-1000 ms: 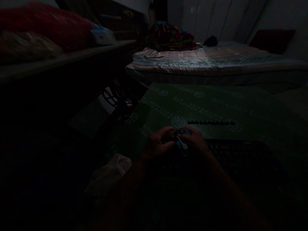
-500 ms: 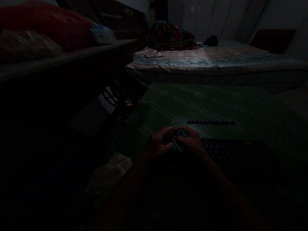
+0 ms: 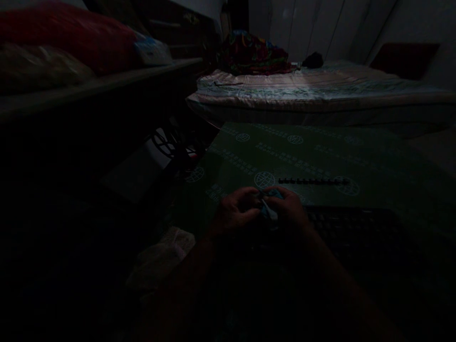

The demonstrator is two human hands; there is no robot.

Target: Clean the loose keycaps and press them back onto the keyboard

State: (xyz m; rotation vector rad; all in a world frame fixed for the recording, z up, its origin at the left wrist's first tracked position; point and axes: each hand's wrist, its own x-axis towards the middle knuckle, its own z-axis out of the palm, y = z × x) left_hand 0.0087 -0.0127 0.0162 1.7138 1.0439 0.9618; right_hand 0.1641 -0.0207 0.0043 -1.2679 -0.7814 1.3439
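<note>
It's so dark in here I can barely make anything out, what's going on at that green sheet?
A person has both hands together low over the green printed sheet. The left hand and right hand pinch a small blue object with a pale bit on it; it is too dim to tell what it is. A black toothed strip lies on the sheet just beyond the hands. Behind it is a bed with a colourful cloth bundle.
</note>
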